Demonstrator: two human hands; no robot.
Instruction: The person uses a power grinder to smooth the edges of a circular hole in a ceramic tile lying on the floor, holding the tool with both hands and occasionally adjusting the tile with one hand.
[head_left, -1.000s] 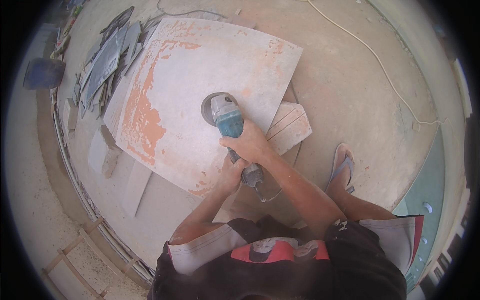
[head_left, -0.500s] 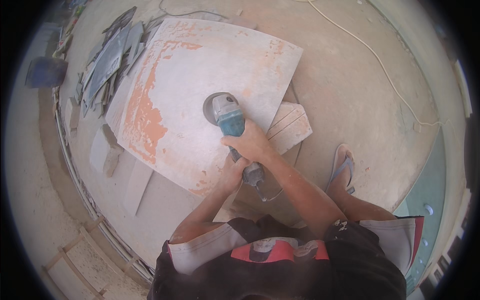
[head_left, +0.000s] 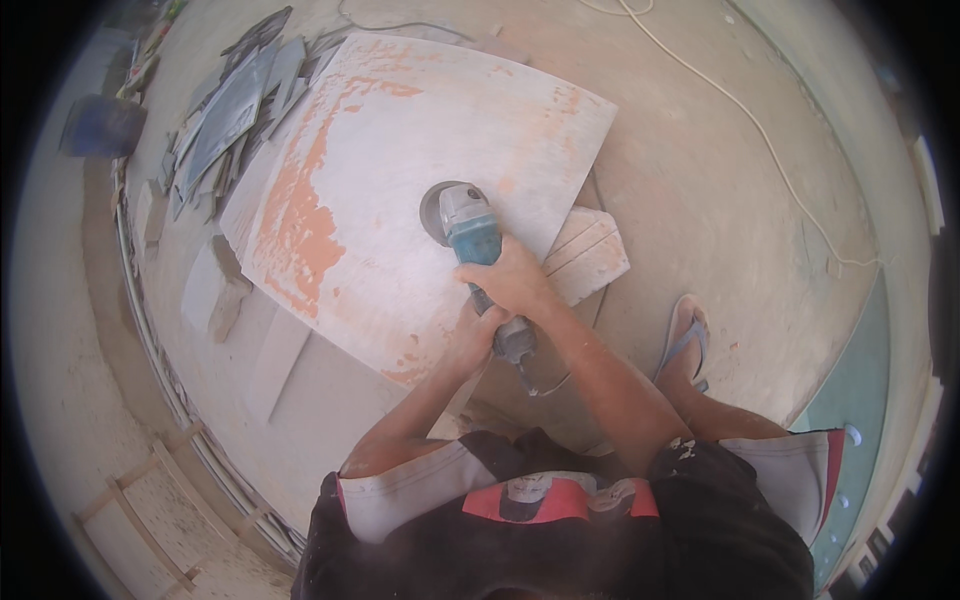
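A teal and grey angle grinder point(head_left: 474, 240) rests with its round disc on a large pale slab point(head_left: 400, 140), near the slab's middle. Orange patches mark the slab, mostly along its left side. My right hand point(head_left: 515, 278) is wrapped round the grinder's body from the right, thumb across the top. Behind it, my left hand point(head_left: 476, 338) closes round the rear handle. From the grinder's tail a cord point(head_left: 545, 391) runs off to the right, under my right forearm. Part of the disc is hidden by the grinder's head.
A pile of thin broken sheets point(head_left: 225, 120) lies at the far left, beyond two stone blocks point(head_left: 218, 285). Under the slab's right corner sticks out a grooved block point(head_left: 590, 258). A white cable point(head_left: 745, 105) crosses the floor at right. My sandalled foot point(head_left: 686, 340) stands at right.
The slab and surroundings appear shifted slightly right and up at the left side. The grinder and both hands sit a little farther right in view. My grip is unchanged.
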